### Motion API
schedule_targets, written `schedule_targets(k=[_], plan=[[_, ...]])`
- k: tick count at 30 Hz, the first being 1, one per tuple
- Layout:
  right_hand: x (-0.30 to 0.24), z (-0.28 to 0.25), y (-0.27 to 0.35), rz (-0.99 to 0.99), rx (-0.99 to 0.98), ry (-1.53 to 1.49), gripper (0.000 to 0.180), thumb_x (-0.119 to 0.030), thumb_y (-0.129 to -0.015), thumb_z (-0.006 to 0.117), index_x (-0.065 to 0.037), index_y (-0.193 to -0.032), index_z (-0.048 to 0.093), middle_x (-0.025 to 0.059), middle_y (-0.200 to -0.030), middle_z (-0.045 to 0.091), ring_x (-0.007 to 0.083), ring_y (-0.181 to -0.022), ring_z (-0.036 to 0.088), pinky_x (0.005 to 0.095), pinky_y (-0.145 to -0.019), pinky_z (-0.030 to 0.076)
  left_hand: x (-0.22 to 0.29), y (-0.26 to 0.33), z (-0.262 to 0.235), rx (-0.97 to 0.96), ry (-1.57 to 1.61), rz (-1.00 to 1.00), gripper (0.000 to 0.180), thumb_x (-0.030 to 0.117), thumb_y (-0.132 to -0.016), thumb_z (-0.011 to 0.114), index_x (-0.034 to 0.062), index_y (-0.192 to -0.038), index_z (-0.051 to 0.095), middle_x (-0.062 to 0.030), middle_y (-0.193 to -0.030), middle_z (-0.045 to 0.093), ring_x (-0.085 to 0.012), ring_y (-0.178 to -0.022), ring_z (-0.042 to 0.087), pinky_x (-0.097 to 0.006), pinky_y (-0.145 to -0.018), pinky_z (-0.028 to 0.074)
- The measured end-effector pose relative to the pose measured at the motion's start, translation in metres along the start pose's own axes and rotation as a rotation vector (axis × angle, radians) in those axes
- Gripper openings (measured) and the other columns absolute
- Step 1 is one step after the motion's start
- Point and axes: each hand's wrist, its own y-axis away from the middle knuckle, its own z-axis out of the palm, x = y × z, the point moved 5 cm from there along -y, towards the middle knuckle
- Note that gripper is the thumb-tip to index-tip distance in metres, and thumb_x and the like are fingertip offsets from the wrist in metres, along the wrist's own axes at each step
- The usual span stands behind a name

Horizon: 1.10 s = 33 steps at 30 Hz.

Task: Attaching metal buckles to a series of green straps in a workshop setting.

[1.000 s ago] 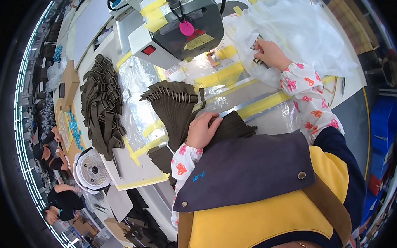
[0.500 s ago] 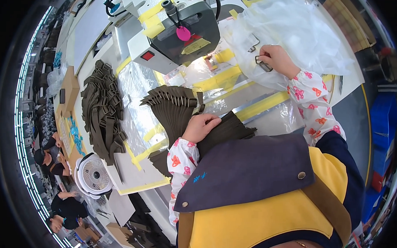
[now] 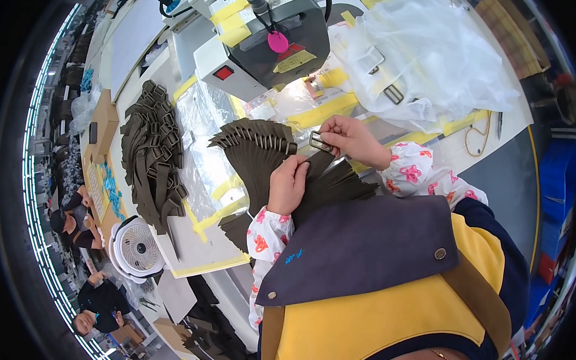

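My right hand (image 3: 356, 141) pinches a rectangular metal slide buckle (image 3: 315, 139) between thumb and fingers. Just left of it, my left hand (image 3: 287, 185) has its fingers closed on a dark olive webbing strap (image 3: 318, 162), whose end lies close to the buckle; whether the end passes through it I cannot tell. A fanned row of olive straps with buckles (image 3: 254, 150) spreads to the left of my left hand. Beneath my right hand is a stack of plain strap ends (image 3: 342, 185). Another metal buckle (image 3: 393, 93) rests on a white translucent plastic bag (image 3: 438, 64).
A machine head (image 3: 273, 52) with yellow tape stands at the back centre. Left lies a heap of buckled olive straps (image 3: 151, 146), with a white fan (image 3: 138, 246) nearer me. A looped cord (image 3: 478, 139) lies far right. Two people sit at the far left.
My right hand has come from the plastic bag leftward to my left hand, bringing a buckle. My left hand now pinches a strap raised from the stack.
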Motion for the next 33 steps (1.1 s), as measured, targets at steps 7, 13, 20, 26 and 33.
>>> schedule_targets(k=[7,13,20,26,33], plan=[[-0.025,0.025,0.018,-0.776,0.045,0.701,0.009,-0.006,-0.079,0.059,-0.003,-0.086,0.055,0.0062,-0.071,0.057,0.0182,-0.063,0.056,0.0302,-0.058,0.043,-0.006,0.002,0.011,0.009,-0.064,0.061,0.008,0.005,-0.081,0.052,0.0010,-0.088,0.054,-0.0183,-0.076,0.057,-0.0354,-0.070,0.056,-0.038,-0.061,0.044],[0.009,0.016,0.030,-0.750,-0.045,0.964,0.011,-0.006,-0.078,0.059,-0.003,-0.088,0.056,0.0088,-0.072,0.057,0.0254,-0.064,0.056,0.0339,-0.062,0.043,-0.017,-0.001,-0.004,0.227,0.005,-0.053,0.010,0.010,-0.084,0.051,0.0013,-0.087,0.055,-0.0184,-0.075,0.058,-0.0341,-0.069,0.057,-0.036,-0.060,0.044],[-0.003,-0.008,0.010,-0.127,0.102,-0.009,0.016,-0.008,-0.086,0.053,0.000,-0.100,0.052,0.0015,-0.079,0.058,0.0055,-0.068,0.054,0.0188,-0.061,0.043,-0.029,0.007,-0.008,0.156,0.323,-0.052,0.013,0.012,-0.088,0.049,0.0002,-0.092,0.054,-0.0018,-0.071,0.051,-0.0076,-0.065,0.045,-0.022,-0.059,0.039],[0.005,0.024,-0.008,-0.032,-0.065,-0.016,0.014,-0.007,-0.086,0.052,0.000,-0.098,0.054,0.0009,-0.077,0.057,0.0041,-0.061,0.052,0.0178,-0.052,0.044,-0.023,0.013,-0.007,0.095,0.312,-0.034,0.015,0.013,-0.089,0.049,0.0005,-0.094,0.054,-0.0013,-0.073,0.052,-0.0080,-0.067,0.046,-0.021,-0.061,0.038],[0.013,0.035,-0.010,0.076,-0.222,0.139,0.014,-0.009,-0.085,0.054,0.001,-0.095,0.055,0.0007,-0.075,0.058,0.0030,-0.060,0.051,0.0172,-0.049,0.043,-0.020,0.015,-0.008,0.228,0.488,-0.033,0.016,0.014,-0.089,0.049,0.0017,-0.096,0.055,-0.0041,-0.081,0.054,-0.0090,-0.072,0.049,-0.024,-0.066,0.041]])
